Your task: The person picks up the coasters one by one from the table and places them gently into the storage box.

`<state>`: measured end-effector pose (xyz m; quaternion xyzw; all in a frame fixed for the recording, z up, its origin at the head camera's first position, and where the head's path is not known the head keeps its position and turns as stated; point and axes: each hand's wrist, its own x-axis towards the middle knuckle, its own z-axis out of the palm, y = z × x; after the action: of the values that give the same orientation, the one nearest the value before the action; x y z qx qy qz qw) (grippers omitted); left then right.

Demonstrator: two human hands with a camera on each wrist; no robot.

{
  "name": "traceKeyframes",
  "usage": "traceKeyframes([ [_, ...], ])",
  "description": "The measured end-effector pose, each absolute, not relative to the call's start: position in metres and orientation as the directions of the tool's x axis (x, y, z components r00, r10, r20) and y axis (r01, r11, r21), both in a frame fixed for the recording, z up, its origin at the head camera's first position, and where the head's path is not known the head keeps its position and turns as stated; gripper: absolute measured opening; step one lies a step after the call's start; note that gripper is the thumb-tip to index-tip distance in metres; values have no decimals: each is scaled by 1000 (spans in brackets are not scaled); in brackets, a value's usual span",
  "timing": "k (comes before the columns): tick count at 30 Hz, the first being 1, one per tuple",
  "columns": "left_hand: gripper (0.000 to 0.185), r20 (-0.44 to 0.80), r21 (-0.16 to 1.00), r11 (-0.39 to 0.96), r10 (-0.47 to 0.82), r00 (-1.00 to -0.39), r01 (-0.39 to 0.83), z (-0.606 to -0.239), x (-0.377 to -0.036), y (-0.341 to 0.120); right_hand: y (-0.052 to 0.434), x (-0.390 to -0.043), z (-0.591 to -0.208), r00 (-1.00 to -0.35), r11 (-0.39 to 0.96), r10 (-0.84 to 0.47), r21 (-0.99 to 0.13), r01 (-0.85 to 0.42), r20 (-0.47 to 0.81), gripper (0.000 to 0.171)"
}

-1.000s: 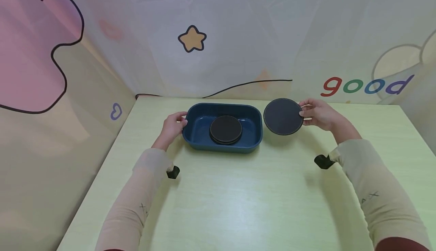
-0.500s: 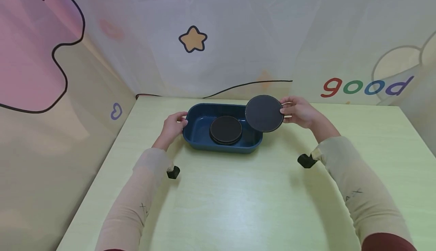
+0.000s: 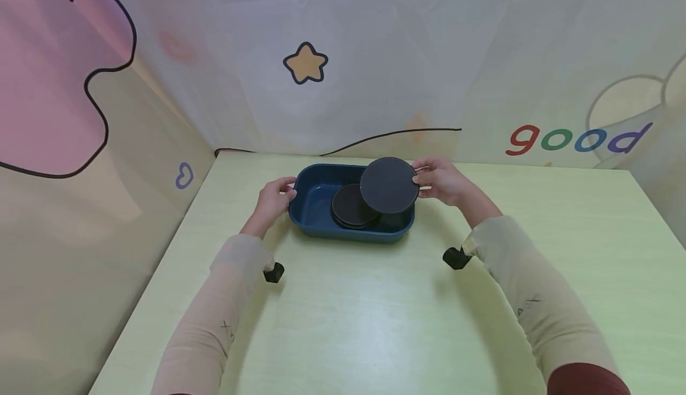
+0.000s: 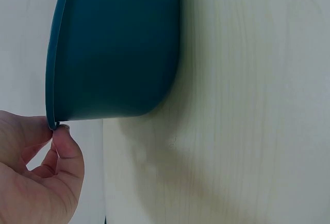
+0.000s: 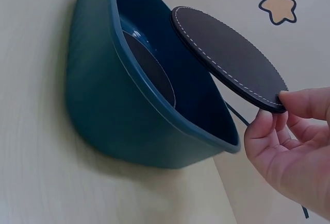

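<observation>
A dark blue plastic basin [image 3: 316, 201] stands on the table near the back wall. My left hand [image 3: 272, 203] pinches its left rim between thumb and fingers, as the left wrist view shows up close. Between thumb and fingers of my right hand [image 3: 442, 183] is a round black coaster [image 3: 389, 185] with white stitching round its edge, held by its right side. It is tilted above the right half of the basin. More black coasters [image 3: 349, 205] lie stacked on the basin floor, partly hidden by the held one in the head view.
The pale wood-grain table [image 3: 354, 311] reaches toward me in front of the basin. Close behind the basin rises a printed cloth backdrop [image 3: 386, 73]. A small black device [image 3: 457, 258] is strapped at each sleeve cuff.
My right hand has carried the coaster leftward, from the right of the basin to above it, where it now partly covers the stack. The left hand and the basin keep their place.
</observation>
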<state>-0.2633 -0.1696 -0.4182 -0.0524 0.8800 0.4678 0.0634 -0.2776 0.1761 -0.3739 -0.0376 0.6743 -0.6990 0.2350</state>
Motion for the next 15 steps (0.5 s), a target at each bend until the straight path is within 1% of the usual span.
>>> traceKeyframes([
  [8,37,-169,817,554,-32,-985,-158,-418,-263,-169,156,-280,-383,-896,41,-355,-962,271,-268,16],
  [15,37,-163,818,554,-36,-986,-155,-419,-263,-169,139,-281,-390,-902,22,-308,-950,311,-303,17],
])
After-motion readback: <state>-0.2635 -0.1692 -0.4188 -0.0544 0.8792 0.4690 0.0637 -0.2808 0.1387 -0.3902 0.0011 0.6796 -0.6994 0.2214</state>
